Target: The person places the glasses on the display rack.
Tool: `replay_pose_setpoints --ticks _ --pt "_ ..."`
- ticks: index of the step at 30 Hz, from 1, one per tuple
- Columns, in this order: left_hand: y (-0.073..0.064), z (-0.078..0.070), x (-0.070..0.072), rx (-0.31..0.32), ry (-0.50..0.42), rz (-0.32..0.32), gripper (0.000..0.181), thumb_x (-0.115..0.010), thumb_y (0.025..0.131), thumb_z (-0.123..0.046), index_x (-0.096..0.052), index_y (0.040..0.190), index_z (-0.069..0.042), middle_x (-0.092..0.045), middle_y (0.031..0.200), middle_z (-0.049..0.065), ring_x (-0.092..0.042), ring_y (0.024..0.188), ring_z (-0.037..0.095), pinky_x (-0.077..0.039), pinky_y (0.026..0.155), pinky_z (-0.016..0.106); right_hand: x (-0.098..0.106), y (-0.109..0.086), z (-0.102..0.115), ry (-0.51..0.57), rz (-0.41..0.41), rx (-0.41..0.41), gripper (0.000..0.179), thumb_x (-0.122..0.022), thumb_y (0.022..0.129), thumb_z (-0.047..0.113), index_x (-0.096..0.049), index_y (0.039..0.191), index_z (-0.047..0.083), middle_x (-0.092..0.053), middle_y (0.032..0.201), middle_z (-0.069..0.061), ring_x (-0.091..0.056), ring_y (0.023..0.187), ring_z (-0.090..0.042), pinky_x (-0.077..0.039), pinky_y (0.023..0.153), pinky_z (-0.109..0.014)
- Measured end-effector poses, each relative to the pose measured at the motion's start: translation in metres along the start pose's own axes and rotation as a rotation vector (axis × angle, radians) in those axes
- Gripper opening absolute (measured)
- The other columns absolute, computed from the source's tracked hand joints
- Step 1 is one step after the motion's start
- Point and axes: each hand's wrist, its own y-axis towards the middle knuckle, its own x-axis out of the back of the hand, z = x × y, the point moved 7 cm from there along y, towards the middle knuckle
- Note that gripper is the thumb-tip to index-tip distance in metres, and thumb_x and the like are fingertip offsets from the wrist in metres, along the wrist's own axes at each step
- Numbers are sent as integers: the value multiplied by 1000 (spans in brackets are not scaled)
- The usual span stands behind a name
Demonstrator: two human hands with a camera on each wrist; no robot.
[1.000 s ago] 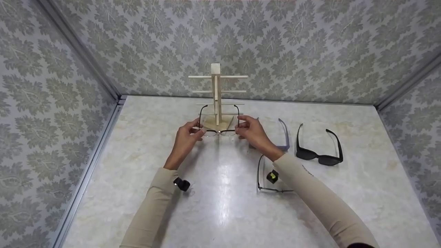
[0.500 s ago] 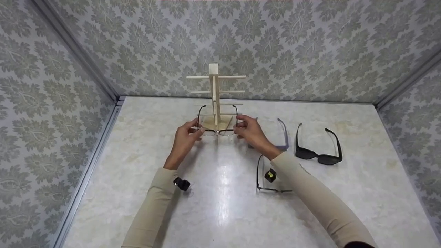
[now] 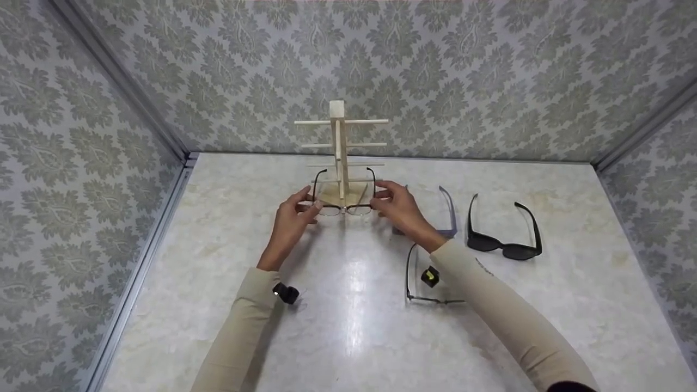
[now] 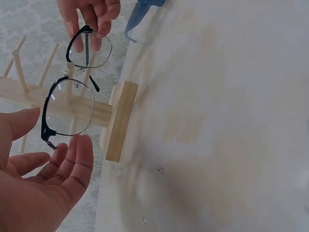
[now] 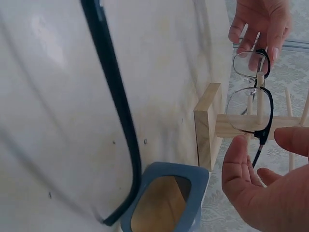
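Observation:
A pair of eyeglasses [image 3: 330,206] with dark upper rims and clear lenses is at the lowest front peg of a wooden display stand [image 3: 337,110]. Its bridge appears to sit on that peg in both wrist views. My left hand [image 3: 288,222] is beside the left hinge, thumb and fingers spread around the frame [image 4: 45,112] with a visible gap. On the other side, my right hand [image 3: 404,209] has its thumb and fingers parted around the right hinge [image 5: 261,135]. Neither hand visibly pinches the glasses; light fingertip contact cannot be ruled out.
Blue-framed glasses [image 3: 453,220] lie right of the stand, partly behind my right hand. Black sunglasses [image 3: 484,243] lie farther right. Thin dark-framed glasses [image 3: 407,275] lie partly under my right forearm. A patterned wall [image 3: 425,65] rises behind the table.
My fingers and thumbs have loosened and moved slightly outward from the eyeglasses. The temple tips sit a little lower; the glasses otherwise stay at the stand.

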Motion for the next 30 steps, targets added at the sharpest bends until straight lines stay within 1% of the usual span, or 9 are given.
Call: replay_pose_setpoints --ticks 3,5,9,15,17,21,23,28,30 --pt "-7 0 4 3 17 -12 66 -74 108 -16 -46 165 3 -63 141 23 -70 118 32 -66 89 38 7 -5 4 -58 -25 20 56 -65 111 13 -49 163 0 -63 144 -27 -70 121 -36 -59 102 -54" --pt "-11 -1 7 7 21 -28 65 -74 108 -16 -47 164 3 -62 142 23 -69 119 34 -66 89 38 12 -9 7 -88 -37 32 54 -65 110 13 -51 161 0 -63 144 -26 -69 121 -35 -60 100 -52" --pt "-21 -2 9 23 28 -53 61 -75 107 -16 -51 161 2 -62 140 22 -68 119 33 -65 85 32 20 -19 11 -134 -33 58 53 -66 110 15 -54 159 -1 -63 145 -26 -67 124 -35 -60 99 -48" --pt "-36 -4 8 23 49 -77 51 -75 106 -14 -58 151 5 -63 138 27 -67 116 33 -63 81 27 29 -36 17 -180 -10 91 51 -68 110 18 -58 156 0 -66 143 -22 -66 129 -37 -60 101 -50" --pt "-41 -5 7 15 56 -88 48 -75 106 -13 -60 148 6 -64 136 29 -67 116 34 -62 81 27 33 -41 18 -176 -2 96 49 -68 110 18 -59 155 0 -67 143 -22 -66 129 -38 -60 101 -52" --pt "-52 -9 3 12 81 -116 42 -77 105 -13 -65 141 6 -67 133 26 -68 116 34 -61 81 28 42 -51 19 -184 -13 110 46 -69 109 14 -62 152 -1 -69 140 -21 -68 126 -39 -60 98 -50" --pt "-56 -10 0 12 86 -120 40 -77 105 -14 -66 138 6 -67 132 25 -68 116 34 -60 80 28 47 -57 19 -189 -22 122 44 -70 109 12 -63 150 -2 -69 139 -23 -68 124 -39 -59 98 -49" --pt "-63 -10 -10 7 85 -88 36 -76 105 -13 -68 135 5 -68 132 27 -69 116 34 -61 82 31 58 -75 14 -184 -16 141 43 -69 110 11 -63 150 -3 -68 140 -25 -68 125 -39 -58 101 -48" --pt "-65 -10 -15 5 96 -74 35 -76 105 -13 -68 134 4 -69 131 26 -69 117 34 -61 86 36 63 -83 12 -186 -8 143 44 -68 110 13 -62 151 -2 -68 142 -24 -68 127 -38 -58 102 -47"
